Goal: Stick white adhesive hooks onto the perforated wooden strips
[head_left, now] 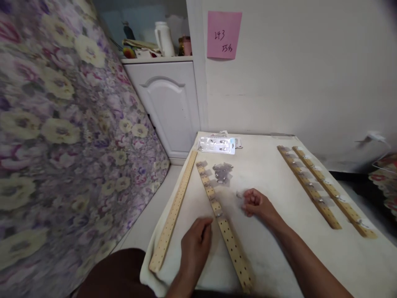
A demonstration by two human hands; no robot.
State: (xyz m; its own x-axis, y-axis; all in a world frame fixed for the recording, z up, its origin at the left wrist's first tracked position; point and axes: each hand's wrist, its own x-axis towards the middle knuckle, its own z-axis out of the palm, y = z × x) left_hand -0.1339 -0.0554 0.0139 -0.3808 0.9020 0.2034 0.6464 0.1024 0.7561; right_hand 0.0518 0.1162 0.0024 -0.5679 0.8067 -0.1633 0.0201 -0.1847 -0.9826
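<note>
Operator A: Report grip state.

Operator B: My right grip [256, 203] appears to pinch one blurred clip [239, 195], right of the strip [228, 240]. My left grip [195, 240] is curled beside it; contents, I cannot tell.

Operator A: Step?

Operator B: Probably clip placement; next requires steady alignment.

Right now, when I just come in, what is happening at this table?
Someone works bare-handed at a perforated strip; its far part carries small pieces, its near part shows bare holes. The left hand is close beside it, and the right hand seems to hold a blurred piece. A pile of pieces lies nearby. Another strip, at left, carries none.
</note>
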